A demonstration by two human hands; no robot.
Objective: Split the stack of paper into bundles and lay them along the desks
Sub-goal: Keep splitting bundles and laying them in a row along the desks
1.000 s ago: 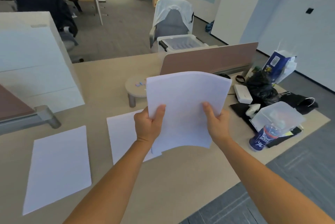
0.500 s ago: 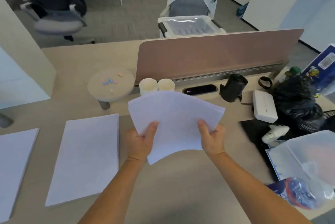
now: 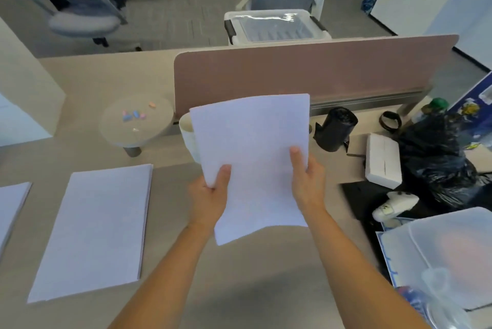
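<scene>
Over the bare middle stretch of the surface point(image 3: 239, 288), the person holds the remaining stack of paper point(image 3: 253, 158) up in the air with both hands, tilted back toward the pink divider screen point(image 3: 306, 73). The left hand point(image 3: 209, 201) is closed on the stack's lower left edge, thumb pressed on top; the right hand point(image 3: 306, 182) grips the right edge the same way, thumb laid flat on the top sheet, fingers hidden beneath. The sheets sag a little at the near corner, clear of the wood. To the left one bundle point(image 3: 93, 230) already lies flat and squared, and the corner of another bundle point(image 3: 12, 201) shows at the far left edge of view, so I judge at least two drops are made. What is left is the pile in hand: it looks thick enough for more than one bundle, though I cannot count sheets. The open space right below the hands seems the likely next place; farther right the surface is crowded with a black bag point(image 3: 436, 158), a white box point(image 3: 383, 161) and a clear plastic lid point(image 3: 452, 251).
</scene>
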